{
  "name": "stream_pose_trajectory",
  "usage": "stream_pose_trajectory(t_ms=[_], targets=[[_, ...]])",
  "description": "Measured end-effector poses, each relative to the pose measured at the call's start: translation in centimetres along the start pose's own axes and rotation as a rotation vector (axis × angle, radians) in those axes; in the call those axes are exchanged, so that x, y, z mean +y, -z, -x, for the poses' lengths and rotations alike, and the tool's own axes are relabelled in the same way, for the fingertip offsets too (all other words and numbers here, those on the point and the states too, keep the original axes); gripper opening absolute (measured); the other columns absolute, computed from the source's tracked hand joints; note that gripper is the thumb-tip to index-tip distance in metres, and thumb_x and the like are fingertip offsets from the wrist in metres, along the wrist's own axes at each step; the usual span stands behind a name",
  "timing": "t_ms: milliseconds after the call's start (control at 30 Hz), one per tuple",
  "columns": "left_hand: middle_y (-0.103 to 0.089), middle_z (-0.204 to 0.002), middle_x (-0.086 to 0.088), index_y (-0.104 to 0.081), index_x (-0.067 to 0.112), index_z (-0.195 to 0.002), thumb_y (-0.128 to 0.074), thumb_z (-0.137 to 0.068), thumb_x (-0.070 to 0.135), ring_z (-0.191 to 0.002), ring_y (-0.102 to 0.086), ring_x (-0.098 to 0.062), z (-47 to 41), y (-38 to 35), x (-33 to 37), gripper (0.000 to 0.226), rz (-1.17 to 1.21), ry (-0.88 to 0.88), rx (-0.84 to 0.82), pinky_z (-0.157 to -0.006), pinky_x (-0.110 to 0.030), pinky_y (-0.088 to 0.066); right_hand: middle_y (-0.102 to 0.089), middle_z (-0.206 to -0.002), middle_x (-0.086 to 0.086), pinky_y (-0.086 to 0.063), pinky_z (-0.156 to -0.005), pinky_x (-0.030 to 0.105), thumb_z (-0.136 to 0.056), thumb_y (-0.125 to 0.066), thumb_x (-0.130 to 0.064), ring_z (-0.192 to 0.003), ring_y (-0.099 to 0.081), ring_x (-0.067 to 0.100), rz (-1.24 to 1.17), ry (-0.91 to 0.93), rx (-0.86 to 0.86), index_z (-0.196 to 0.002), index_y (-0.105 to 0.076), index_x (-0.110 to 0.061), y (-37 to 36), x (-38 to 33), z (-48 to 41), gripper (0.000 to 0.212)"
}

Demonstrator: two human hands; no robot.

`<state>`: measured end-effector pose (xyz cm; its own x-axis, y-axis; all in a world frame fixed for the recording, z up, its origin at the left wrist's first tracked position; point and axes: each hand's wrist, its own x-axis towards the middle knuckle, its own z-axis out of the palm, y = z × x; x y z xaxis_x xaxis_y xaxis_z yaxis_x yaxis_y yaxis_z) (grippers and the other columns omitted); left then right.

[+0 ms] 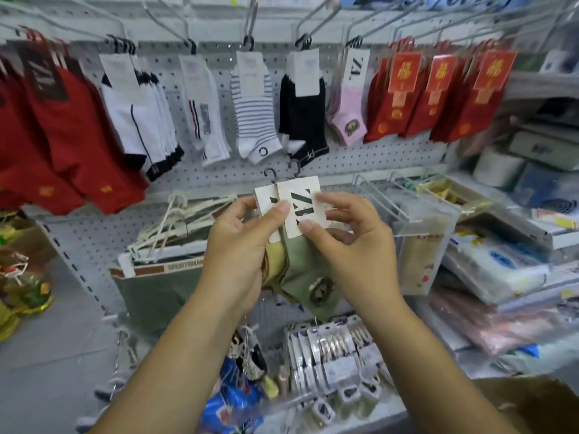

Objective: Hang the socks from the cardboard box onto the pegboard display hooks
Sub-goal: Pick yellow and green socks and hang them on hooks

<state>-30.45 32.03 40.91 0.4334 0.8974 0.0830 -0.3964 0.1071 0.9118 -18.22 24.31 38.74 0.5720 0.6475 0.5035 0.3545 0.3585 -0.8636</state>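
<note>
Left hand [238,255] grips two sock pairs [300,270]; right hand [341,242] pinches the front card [299,211]. Risk: hangers [296,170] tangle, one pair drops when separated.

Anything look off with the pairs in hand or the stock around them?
Nothing looks damaged. The two carded pairs held by the left hand and right hand are fanned apart, with tilted cards and uneven hooks. Loose white hangers lie jumbled on the packs left of the hands.
</note>
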Motion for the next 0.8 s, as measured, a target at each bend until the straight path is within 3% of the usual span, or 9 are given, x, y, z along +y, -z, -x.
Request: stream_pose_trajectory(t_ms=[100,300,467,633,800], targets=[[-0.078,-0.103,-0.017,-0.063,0.004,-0.117,-0.070,-0.091,0.008,-0.095,-0.076,-0.034,-2.2,-1.8,0.6,0.027,0.018,-0.024,-0.043,-0.081,-0.046,-0.062,-0.072,-0.112,-0.003,-0.057,-0.082,0.024,-0.084,-0.082,-0.016,-0.098,-0.070,0.010,-0.088,-0.105,-0.030,-0.124,-0.062,-0.021,1.3,0.2,-3.1,0.045],[-0.079,-0.101,-0.013,-0.066,0.010,-0.115,-0.069,-0.095,0.014,-0.094,-0.077,-0.030,-7.7,-6.6,0.4,0.021,-0.076,-0.128,0.007,-0.085,-0.053,-0.061,-0.077,-0.103,0.006,-0.061,-0.082,0.034,-0.087,-0.079,-0.013,-0.092,-0.075,0.020,-0.170,-0.111,0.046,-0.115,-0.064,-0.009,5.0,2.0,-10.8,0.032],[-0.080,-0.095,-0.007,-0.070,0.017,-0.109,-0.068,-0.097,0.022,-0.091,-0.077,-0.031,-12.4,-10.9,-0.2,0.013,-0.222,-0.260,0.097,-0.086,-0.061,-0.059,-0.077,-0.102,0.005,-0.061,-0.080,0.038,-0.087,-0.080,-0.023,-0.092,-0.075,0.020,-0.149,-0.082,0.115,-0.112,-0.062,-0.016,8.5,3.9,-19.3,0.032],[-0.080,-0.096,-0.005,-0.069,0.020,-0.111,-0.066,-0.099,0.027,-0.092,-0.077,-0.031,-16.5,-14.4,-0.5,0.014,-0.251,-0.337,0.155,-0.086,-0.060,-0.059,-0.075,-0.089,-0.001,-0.055,-0.066,0.021,-0.088,-0.079,-0.024,-0.076,-0.072,0.003,-0.119,-0.048,0.109,-0.117,-0.060,-0.019,10.2,4.4,-26.6,0.035],[-0.079,-0.100,-0.004,-0.072,0.028,-0.104,-0.061,-0.098,0.038,-0.096,-0.075,-0.034,-19.5,-16.0,-0.9,0.016,-0.256,-0.379,0.208,-0.090,-0.066,-0.055,-0.075,-0.091,-0.003,-0.051,-0.059,0.014,-0.090,-0.077,-0.027,-0.077,-0.072,0.003,-0.070,0.003,0.035,-0.122,-0.057,-0.029,10.1,4.9,-31.7,0.038]])
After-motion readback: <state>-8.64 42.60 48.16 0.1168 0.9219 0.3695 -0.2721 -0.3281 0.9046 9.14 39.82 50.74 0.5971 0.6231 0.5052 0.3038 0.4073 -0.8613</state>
